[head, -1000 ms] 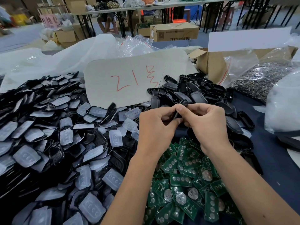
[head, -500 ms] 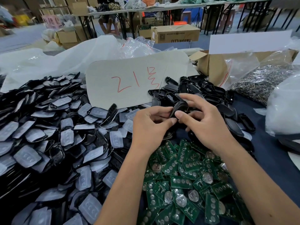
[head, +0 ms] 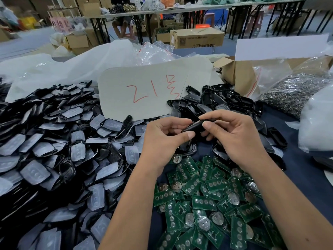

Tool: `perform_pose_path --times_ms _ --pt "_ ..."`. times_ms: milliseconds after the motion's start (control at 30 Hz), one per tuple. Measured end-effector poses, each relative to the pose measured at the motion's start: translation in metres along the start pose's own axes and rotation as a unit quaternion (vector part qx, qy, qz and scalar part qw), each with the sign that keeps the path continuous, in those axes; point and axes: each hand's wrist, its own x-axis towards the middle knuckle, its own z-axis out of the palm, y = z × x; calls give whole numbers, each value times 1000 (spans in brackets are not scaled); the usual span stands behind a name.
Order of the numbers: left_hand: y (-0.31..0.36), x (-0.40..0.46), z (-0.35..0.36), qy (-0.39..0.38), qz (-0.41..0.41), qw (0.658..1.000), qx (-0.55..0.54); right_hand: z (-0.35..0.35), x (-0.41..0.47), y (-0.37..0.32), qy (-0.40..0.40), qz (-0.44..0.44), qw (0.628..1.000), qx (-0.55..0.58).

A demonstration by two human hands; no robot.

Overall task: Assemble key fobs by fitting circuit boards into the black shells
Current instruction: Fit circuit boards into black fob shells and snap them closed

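Two hands meet on one black shell [head: 193, 126], held in the air above the bench [head: 299, 170], past the far edge of the green circuit boards [head: 207, 201]. Your left hand [head: 162, 141] curls round the shell's near end, thumb pressed along its lower edge. Your right hand [head: 234, 138] pinches the other end between thumb and fingers. Whether a board already sits inside the shell cannot be told, since your fingers cover the opening.

From here the likely trouble is a bad seat. If you squeeze with the board tilted, one corner can ride up on the shell's rim and the halves will not close, or a clip may crack. Pressing hard with the thumbs on a glossy curved shell also invites a slip, and a dropped piece would vanish among the loose shells [head: 221, 100] behind your hands or the big heap of shells with clear button pads [head: 54, 150] on your left. Keep the shell over the open patch of cloth. Watch, too, that your forearms do not sweep the boards below them, as the coin-cell holders could snag and scatter the pile.
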Motion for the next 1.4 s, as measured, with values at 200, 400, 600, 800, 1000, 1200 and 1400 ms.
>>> perform_pose_path --times_ms 200,400,600,800,1000,1200,1400 --pt "2 -1 2 2 -44 997 -63 4 0 -4 19 5 996 85" --pt "5 -2 3 0 -58 993 -104 5 -1 -6 10 15 994 111" --pt "7 -3 4 -5 -59 990 -128 6 -1 -5 4 29 993 114" --pt "7 -3 4 8 -88 986 -144 7 -1 -2 -11 18 999 45" --pt "9 -2 3 36 -127 981 -143 11 -6 -4 -40 -7 998 -51" --pt "15 -4 4 26 -139 972 -189 11 -6 -2 -19 -2 996 -83" --pt "17 -5 2 -38 -116 951 -284 11 -4 -3 -7 26 996 88"
